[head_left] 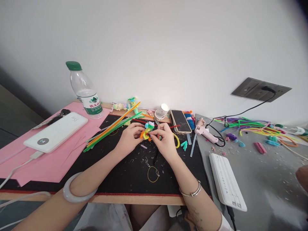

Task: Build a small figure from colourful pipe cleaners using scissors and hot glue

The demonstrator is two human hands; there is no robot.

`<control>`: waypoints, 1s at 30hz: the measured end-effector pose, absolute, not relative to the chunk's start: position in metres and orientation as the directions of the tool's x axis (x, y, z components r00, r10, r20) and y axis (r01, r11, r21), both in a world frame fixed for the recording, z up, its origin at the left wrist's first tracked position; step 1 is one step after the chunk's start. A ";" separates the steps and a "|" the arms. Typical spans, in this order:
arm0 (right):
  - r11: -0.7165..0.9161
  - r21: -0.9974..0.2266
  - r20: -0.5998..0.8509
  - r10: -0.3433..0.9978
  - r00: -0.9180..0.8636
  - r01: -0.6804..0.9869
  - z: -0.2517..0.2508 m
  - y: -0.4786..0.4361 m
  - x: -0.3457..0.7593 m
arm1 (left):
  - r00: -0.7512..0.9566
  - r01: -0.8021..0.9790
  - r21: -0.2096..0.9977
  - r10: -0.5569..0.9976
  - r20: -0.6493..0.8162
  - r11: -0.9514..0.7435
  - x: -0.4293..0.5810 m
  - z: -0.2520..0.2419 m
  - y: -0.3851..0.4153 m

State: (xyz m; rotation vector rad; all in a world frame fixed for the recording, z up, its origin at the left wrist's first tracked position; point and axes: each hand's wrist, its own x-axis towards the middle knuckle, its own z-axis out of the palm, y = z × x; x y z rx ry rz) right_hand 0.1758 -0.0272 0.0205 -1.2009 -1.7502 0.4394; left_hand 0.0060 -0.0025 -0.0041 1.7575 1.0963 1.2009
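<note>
My left hand (130,137) and my right hand (165,138) meet over the black mat (134,176). Between their fingertips is a small pipe-cleaner figure (147,132) in yellow, orange, green and blue. The left fingers pinch its left side, while the right thumb and fingers close on its right side. Partly hidden behind my right hand lie scissors with a yellow handle (177,140). A red pipe cleaner (175,126) sticks out beyond that hand. Below the figure are a purple scrap (143,146), loose fuzz and a rubber band (153,174).
Left are pipe cleaners (108,132), a water bottle (85,93) and a white power bank (56,131) on pink paper (60,166). At the back stand a paper cup (162,111) and phone (181,122). Right are a pink glue gun (206,131), another power bank (227,181) and a person's hand (302,177).
</note>
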 end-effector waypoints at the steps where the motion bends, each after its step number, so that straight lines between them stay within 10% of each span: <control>1: 0.455 -0.709 0.493 0.866 -0.084 0.538 0.021 -0.028 0.175 | 0.204 0.243 0.895 0.922 0.330 -0.375 0.006 -0.004 -0.003; 30: 0.499 -0.675 0.517 0.845 -0.133 0.544 0.024 -0.029 0.177 | 0.214 0.244 0.899 0.925 0.315 -0.363 0.006 -0.001 -0.003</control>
